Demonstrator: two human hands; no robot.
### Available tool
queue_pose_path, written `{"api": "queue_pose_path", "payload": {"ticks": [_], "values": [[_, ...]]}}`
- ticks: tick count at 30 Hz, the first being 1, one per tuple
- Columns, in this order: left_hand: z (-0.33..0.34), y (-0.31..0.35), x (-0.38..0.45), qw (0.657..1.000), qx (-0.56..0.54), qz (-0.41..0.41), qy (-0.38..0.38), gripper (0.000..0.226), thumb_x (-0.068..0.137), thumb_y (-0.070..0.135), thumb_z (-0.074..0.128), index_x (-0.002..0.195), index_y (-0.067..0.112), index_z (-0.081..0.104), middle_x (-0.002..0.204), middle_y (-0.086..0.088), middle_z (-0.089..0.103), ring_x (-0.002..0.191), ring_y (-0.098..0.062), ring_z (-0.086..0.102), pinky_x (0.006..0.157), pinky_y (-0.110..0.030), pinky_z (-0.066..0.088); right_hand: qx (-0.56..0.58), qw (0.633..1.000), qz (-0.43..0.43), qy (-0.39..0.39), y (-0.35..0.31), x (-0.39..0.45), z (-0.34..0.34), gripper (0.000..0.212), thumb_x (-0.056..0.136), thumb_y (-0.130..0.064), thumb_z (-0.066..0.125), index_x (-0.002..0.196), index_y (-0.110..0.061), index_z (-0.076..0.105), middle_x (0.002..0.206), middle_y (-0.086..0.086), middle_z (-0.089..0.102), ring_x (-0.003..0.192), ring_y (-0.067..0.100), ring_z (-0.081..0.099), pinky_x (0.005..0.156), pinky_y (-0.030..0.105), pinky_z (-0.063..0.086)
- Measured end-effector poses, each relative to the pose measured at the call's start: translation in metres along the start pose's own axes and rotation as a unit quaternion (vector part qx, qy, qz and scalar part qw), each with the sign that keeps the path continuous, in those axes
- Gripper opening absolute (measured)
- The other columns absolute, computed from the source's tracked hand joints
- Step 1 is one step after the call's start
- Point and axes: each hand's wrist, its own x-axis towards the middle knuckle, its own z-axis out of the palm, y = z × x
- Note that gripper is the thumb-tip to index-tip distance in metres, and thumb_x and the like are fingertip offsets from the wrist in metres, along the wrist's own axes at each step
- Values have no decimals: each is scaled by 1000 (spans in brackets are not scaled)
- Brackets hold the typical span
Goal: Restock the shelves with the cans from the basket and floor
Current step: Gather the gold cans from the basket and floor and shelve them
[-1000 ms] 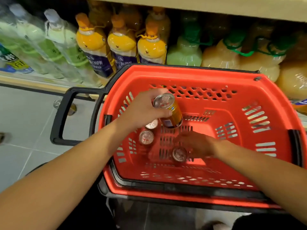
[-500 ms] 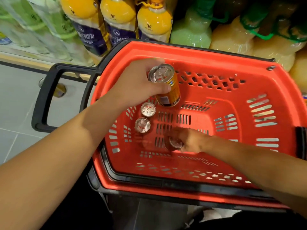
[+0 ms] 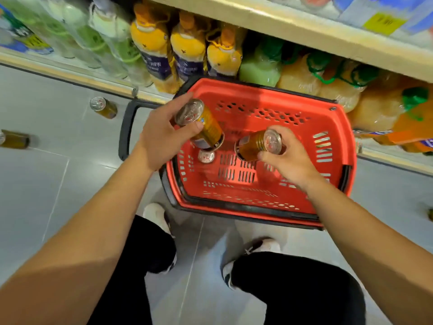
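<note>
My left hand (image 3: 161, 134) grips one gold can (image 3: 203, 127), tilted, above the red basket (image 3: 328, 184). My right hand (image 3: 284, 158) grips a second can (image 3: 256, 144) over the basket middle. One can (image 3: 206, 156) stands inside; two more (image 3: 103, 107) (image 3: 14, 139) lie on the floor (image 3: 46, 184) left.

No text is coming through legibly: the dark blue labels on the orange juice bottles (image 3: 154, 59) are showing only blurred white characters, and the yellow shelf tag (image 3: 384, 23) is showing an unreadable barcode.
</note>
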Motion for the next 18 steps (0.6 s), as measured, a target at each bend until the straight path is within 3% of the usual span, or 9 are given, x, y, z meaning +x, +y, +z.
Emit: {"api": "queue_pose_path", "payload": {"ticks": [5, 9, 11, 14, 18], "values": [[-67, 101, -55, 998, -48, -50, 12, 59, 84, 22, 71, 139, 23, 51, 139, 1, 55, 127, -12, 53, 106, -43, 45, 23, 999, -16, 20, -123, -78, -29, 65, 72, -9, 80, 129, -23, 51, 124, -9, 55, 109, 2, 53, 93, 14, 39], [-120, 176, -101, 997, -45, -57, 22, 56, 89, 10, 68, 141, 14, 48, 125, 8, 62, 111, 0, 60, 101, -37, 50, 24, 999, -25, 31, -217, -138, -44, 62, 74, -7, 80, 129, -18, 53, 115, -15, 56, 104, 2, 56, 94, 21, 44], [-153, 219, -129, 996, -44, -68, 31, 58, 89, 15, 69, 143, 17, 48, 126, 9, 61, 113, -3, 60, 100, -39, 51, 20, 998, -31, 43, -271, -172, -51, 60, 75, -5, 79, 128, -15, 53, 112, -18, 56, 99, -7, 56, 91, 18, 44], [-196, 267, -168, 995, -40, -76, 57, 60, 87, 18, 71, 142, 19, 49, 122, 5, 61, 113, -12, 61, 100, -43, 51, 17, 997, -46, 52, -338, -217, -59, 59, 76, -7, 78, 128, -17, 52, 107, -25, 52, 89, -24, 51, 81, 1, 38], [-243, 307, -219, 994, -30, -48, 89, 60, 85, 23, 73, 141, 18, 51, 125, 3, 60, 115, -14, 59, 99, -45, 51, 2, 995, -85, 53, -404, -268, -56, 62, 76, -14, 79, 132, -20, 52, 114, -19, 54, 98, -8, 54, 81, 0, 38]]}}
